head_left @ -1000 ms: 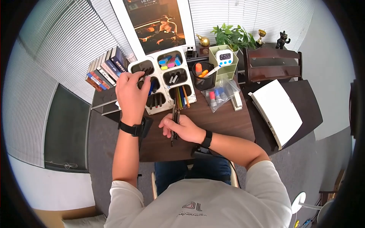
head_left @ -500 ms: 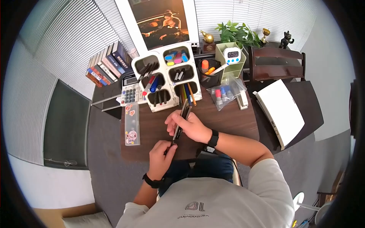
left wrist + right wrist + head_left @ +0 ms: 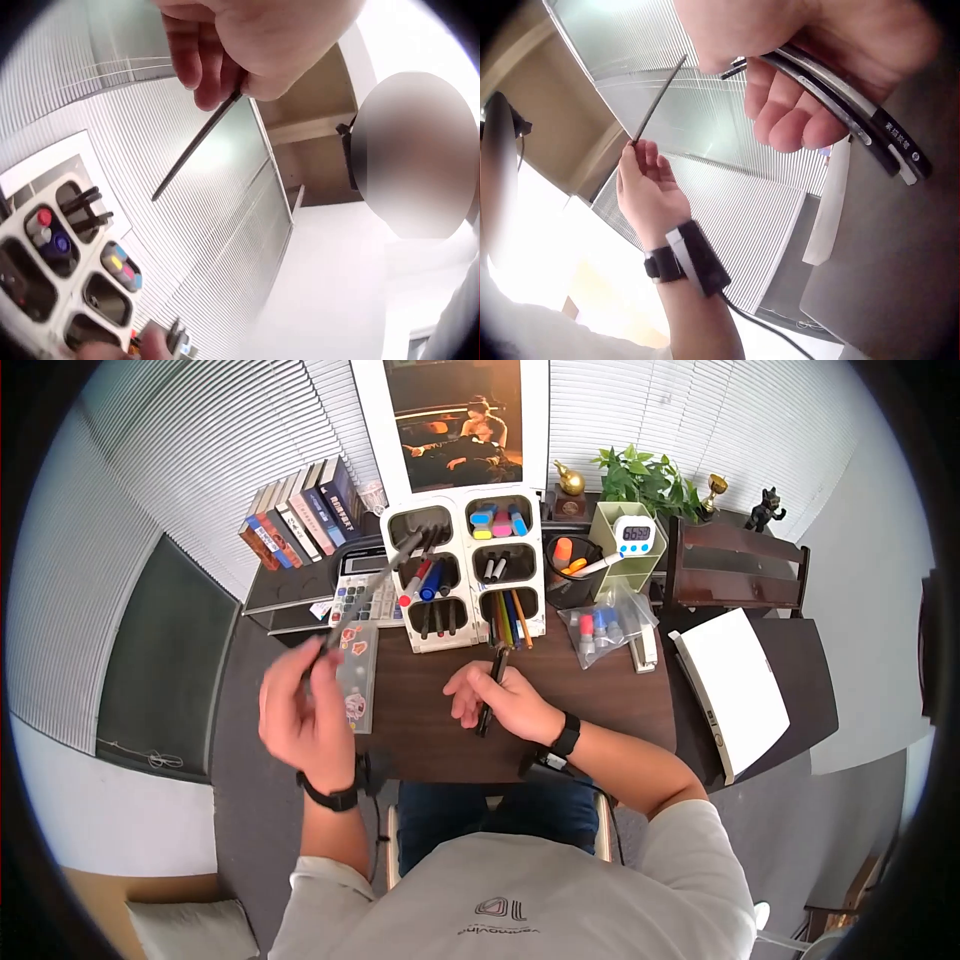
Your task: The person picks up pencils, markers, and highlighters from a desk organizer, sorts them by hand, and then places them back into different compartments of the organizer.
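My left hand [image 3: 310, 722] is raised over the desk's left side and pinches one end of a long dark pencil [image 3: 372, 592], which slants up toward the white organizer [image 3: 474, 565]. In the left wrist view the same pencil [image 3: 196, 147] points away from the left hand [image 3: 262, 45]. Above the desk's middle my right hand [image 3: 515, 702] holds several black pens [image 3: 492, 690]; the right wrist view shows these pens [image 3: 832, 101] lying across the right hand's palm. Dark pens [image 3: 86, 210] stand in one organizer compartment, beside red and blue markers [image 3: 54, 238].
Left of the organizer are a calculator [image 3: 364, 600] and a clear stickered case [image 3: 357, 680]. To its right stand a black mesh cup [image 3: 566, 588], a green holder with a timer [image 3: 634, 535], a bag of small bottles [image 3: 604, 630] and a stapler [image 3: 645, 648].
My left hand has moved away from the right hand, up and to the left, with one pencil in its fingers. The right hand keeps hold of fewer visible pens.
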### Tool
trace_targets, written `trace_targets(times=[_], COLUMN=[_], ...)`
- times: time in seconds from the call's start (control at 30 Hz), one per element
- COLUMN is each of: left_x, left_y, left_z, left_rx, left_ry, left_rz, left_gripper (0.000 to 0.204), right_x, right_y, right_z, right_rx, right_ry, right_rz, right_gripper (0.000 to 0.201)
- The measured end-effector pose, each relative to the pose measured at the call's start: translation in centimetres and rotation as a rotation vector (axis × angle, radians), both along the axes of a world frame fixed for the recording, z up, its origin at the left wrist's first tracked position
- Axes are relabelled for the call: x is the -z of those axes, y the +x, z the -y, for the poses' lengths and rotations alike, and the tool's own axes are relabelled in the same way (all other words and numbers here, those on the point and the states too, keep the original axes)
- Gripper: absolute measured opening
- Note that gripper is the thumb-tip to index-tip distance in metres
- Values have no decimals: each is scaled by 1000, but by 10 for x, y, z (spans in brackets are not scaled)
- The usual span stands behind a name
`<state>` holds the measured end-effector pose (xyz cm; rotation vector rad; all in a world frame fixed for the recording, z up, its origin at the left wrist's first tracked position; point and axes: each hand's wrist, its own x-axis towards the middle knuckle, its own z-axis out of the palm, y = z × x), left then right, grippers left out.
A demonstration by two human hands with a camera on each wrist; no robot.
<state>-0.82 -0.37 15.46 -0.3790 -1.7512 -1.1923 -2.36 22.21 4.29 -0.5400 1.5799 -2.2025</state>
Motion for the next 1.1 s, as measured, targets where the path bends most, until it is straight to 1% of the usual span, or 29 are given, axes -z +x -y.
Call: trace_targets(times=[0.03, 0.1, 0.13, 0.2, 0.23, 0.3, 0.4, 0.53, 0.63, 0.7, 0.73, 0.77, 0.8, 0.83, 0.87, 0.93, 0.97, 1.03, 1.1], left_x=[-10, -27, -30, -28, -27, -22, -16, -7, -2, 11, 31, 45, 72, 80, 95, 103, 106, 109, 109], left_y=[-9, -26, -36, -56, -63, -76, -90, -99, -85, -59, -45, -27, -11, 7, 20, 44, 50, 54, 50], left_z=[-4, -13, -18, -27, -31, -36, -42, -45, -46, -42, -35, -32, -33, -32, -33, -35, -37, -36, -31], left_rx=[-7, -124, -130, -90, -94, -104, -117, -83, -89, 6, 52, 129, 214, 271, 324, 451, 443, 434, 421], left_ry=[7, -319, -313, -426, -424, -548, -558, -591, -560, -347, -283, -223, -108, -151, -202, -239, -248, -248, -190], left_rz=[-2, -25, -27, -76, -77, -49, 11, -2, -35, 59, 155, 314, 437, 605, 610, 765, 752, 742, 735], left_gripper=[18, 15, 15, 20, 20, 18, 19, 20, 22, 21, 18, 11, 7, 10, 13, 16, 15, 15, 14], right_x=[0, -2, -2, -2, -2, 0, 0, -1, 0, -2, -3, -1, 1, 2, 3, 7, 9, 11, 9], right_y=[-1, -2, -2, -1, -2, -3, -2, -1, -2, -1, -2, -2, -2, -2, -2, -1, 0, 0, 1], right_z=[-1, -1, -1, -1, -1, -1, -1, -1, -2, -1, -2, -2, -1, 1, 1, 2, 3, 4, 3], right_rx=[13, 12, 19, 18, 21, 23, 27, 20, 24, 39, 51, 59, 85, 108, 109, 159, 166, 159, 150], right_ry=[13, 17, 13, 14, 7, -2, -3, -8, -10, -29, -44, -46, -76, -106, -109, -51, -36, -23, -6], right_rz=[-10, -8, -2, -2, 1, -3, -8, -26, -30, -26, -23, -25, -34, -40, -37, -54, -31, -27, -32], right_gripper=[46, 46, 45, 44, 44, 44, 44, 44, 44, 45, 45, 45, 48, 51, 51, 56, 60, 59, 59])
